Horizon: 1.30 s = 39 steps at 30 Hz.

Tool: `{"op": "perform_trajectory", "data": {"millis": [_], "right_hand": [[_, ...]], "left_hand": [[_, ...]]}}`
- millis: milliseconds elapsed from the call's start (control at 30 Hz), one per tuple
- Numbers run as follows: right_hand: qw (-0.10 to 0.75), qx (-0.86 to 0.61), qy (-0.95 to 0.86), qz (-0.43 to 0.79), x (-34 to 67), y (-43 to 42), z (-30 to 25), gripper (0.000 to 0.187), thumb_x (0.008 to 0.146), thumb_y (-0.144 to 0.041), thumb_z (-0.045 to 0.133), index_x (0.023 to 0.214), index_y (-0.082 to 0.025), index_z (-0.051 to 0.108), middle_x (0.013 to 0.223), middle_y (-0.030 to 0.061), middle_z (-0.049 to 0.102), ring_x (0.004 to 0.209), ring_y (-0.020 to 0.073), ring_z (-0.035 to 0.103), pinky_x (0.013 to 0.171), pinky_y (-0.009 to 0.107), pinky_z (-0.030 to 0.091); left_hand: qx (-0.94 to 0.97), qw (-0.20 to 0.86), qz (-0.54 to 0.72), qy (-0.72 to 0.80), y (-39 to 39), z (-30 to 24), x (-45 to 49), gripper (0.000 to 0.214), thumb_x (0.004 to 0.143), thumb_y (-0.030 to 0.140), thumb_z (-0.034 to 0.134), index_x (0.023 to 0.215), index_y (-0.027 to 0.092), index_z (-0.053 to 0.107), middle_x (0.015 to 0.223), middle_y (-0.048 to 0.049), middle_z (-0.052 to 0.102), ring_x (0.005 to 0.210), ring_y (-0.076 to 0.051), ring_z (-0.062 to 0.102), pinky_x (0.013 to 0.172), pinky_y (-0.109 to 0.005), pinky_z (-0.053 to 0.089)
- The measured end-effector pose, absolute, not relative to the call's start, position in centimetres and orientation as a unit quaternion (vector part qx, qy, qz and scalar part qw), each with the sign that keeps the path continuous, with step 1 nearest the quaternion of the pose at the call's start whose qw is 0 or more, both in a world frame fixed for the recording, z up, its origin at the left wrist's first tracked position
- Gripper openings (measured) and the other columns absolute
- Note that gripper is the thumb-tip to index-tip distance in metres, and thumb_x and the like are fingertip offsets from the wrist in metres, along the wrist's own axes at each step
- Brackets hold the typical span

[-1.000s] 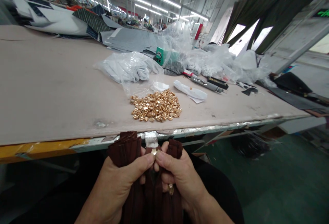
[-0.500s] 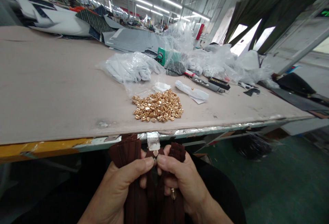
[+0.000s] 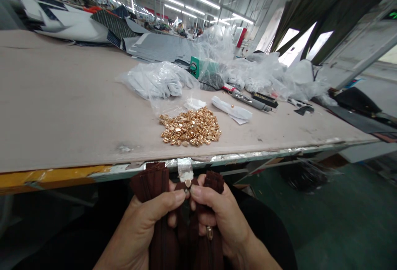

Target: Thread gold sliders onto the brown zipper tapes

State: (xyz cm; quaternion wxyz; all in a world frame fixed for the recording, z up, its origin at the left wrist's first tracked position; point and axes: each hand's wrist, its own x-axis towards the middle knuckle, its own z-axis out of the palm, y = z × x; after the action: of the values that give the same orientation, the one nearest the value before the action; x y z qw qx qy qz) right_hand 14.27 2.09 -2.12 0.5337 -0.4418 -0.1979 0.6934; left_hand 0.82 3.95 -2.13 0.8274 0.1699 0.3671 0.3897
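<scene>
Left hand (image 3: 149, 220) and right hand (image 3: 221, 210) each clasp a brown bundle (image 3: 151, 183) and pinch the middle strip (image 3: 187, 232) by a small gold piece (image 3: 187, 183) just beyond both thumbs, judged part-fitted at most, while the gold heap (image 3: 192, 128) farther beyond both hands lies loose and unfitted.
</scene>
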Motion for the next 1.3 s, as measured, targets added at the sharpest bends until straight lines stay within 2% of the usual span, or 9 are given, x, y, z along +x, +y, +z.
{"op": "perform_trajectory", "data": {"millis": [200,367,533,633,733,933,1100,1200,1300], "right_hand": [[0.529,-0.447,-0.206,0.692,14.3,2.2,-2.4,0.034,0.064,-0.034,0.080,0.067,-0.018,0.051,0.054,-0.0054,0.056,0.032,0.0023,0.037,0.029,0.012,0.032],[0.539,-0.437,-0.225,0.684,14.2,2.7,-1.9,0.032,0.064,-0.032,0.080,0.064,-0.017,0.053,0.054,-0.0049,0.055,0.035,0.0037,0.042,0.031,0.012,0.034],[0.516,-0.444,-0.275,0.679,15.0,3.1,-1.7,0.035,0.067,-0.037,0.080,0.064,-0.017,0.051,0.052,-0.0052,0.055,0.033,0.0022,0.034,0.030,0.013,0.029],[0.506,-0.468,-0.365,0.625,15.9,3.3,-1.6,0.035,0.076,-0.043,0.075,0.067,-0.017,0.055,0.050,-0.0064,0.050,0.036,0.0026,0.030,0.033,0.015,0.027],[0.499,-0.503,-0.438,0.553,16.3,3.6,-0.9,0.032,0.082,-0.041,0.070,0.069,-0.015,0.057,0.053,-0.0062,0.048,0.042,0.0040,0.034,0.038,0.016,0.027],[0.463,-0.536,-0.505,0.494,15.9,4.1,0.4,0.025,0.081,-0.032,0.069,0.068,-0.016,0.056,0.056,-0.0041,0.054,0.052,0.0085,0.044,0.050,0.020,0.035],[0.439,-0.592,-0.588,0.335,14.9,3.6,0.8,0.023,0.089,-0.029,0.058,0.069,-0.018,0.055,0.059,-0.0027,0.055,0.055,0.0115,0.049,0.054,0.023,0.036],[0.403,-0.629,-0.637,0.190,14.3,4.3,1.2,0.020,0.088,-0.024,0.057,0.070,-0.019,0.053,0.061,-0.0019,0.054,0.055,0.0126,0.049,0.055,0.025,0.034],[0.399,-0.649,-0.645,0.062,14.0,6.0,1.9,0.021,0.087,-0.022,0.059,0.069,-0.020,0.049,0.062,-0.0023,0.052,0.056,0.0134,0.047,0.056,0.027,0.030]], "left_hand": [[0.164,0.818,0.401,0.377,4.0,-2.1,1.0,0.020,0.065,0.018,0.079,0.056,0.017,0.061,0.048,0.0031,0.060,0.045,-0.012,0.058,0.047,-0.023,0.051],[0.174,0.793,0.422,0.405,3.8,-2.2,1.8,0.022,0.062,0.023,0.082,0.057,0.018,0.061,0.052,0.0026,0.063,0.049,-0.016,0.061,0.051,-0.028,0.055],[0.223,0.747,0.438,0.448,4.0,-2.0,2.1,0.024,0.062,0.028,0.083,0.058,0.019,0.061,0.049,0.0049,0.059,0.047,-0.013,0.057,0.048,-0.024,0.050],[0.244,0.733,0.428,0.468,4.2,-1.8,1.8,0.027,0.063,0.033,0.083,0.057,0.018,0.061,0.047,0.0051,0.057,0.044,-0.011,0.053,0.044,-0.020,0.045],[0.229,0.747,0.420,0.462,4.1,-1.7,1.7,0.027,0.064,0.033,0.082,0.057,0.018,0.060,0.045,0.0052,0.054,0.040,-0.009,0.050,0.042,-0.019,0.042],[0.186,0.778,0.406,0.442,3.9,-1.7,1.4,0.026,0.061,0.034,0.083,0.058,0.017,0.064,0.041,0.0046,0.051,0.037,-0.010,0.049,0.038,-0.021,0.042],[0.196,0.786,0.401,0.427,3.9,-1.6,1.0,0.026,0.065,0.034,0.081,0.059,0.017,0.063,0.042,0.0045,0.051,0.040,-0.010,0.047,0.041,-0.020,0.041],[0.203,0.789,0.397,0.423,3.9,-1.5,0.9,0.033,0.066,0.035,0.080,0.052,0.017,0.056,0.042,0.0034,0.051,0.040,-0.010,0.048,0.042,-0.021,0.042],[0.200,0.782,0.396,0.437,4.0,-1.3,1.0,0.028,0.062,0.034,0.083,0.058,0.018,0.059,0.042,0.0052,0.050,0.038,-0.010,0.047,0.041,-0.021,0.040]]}}
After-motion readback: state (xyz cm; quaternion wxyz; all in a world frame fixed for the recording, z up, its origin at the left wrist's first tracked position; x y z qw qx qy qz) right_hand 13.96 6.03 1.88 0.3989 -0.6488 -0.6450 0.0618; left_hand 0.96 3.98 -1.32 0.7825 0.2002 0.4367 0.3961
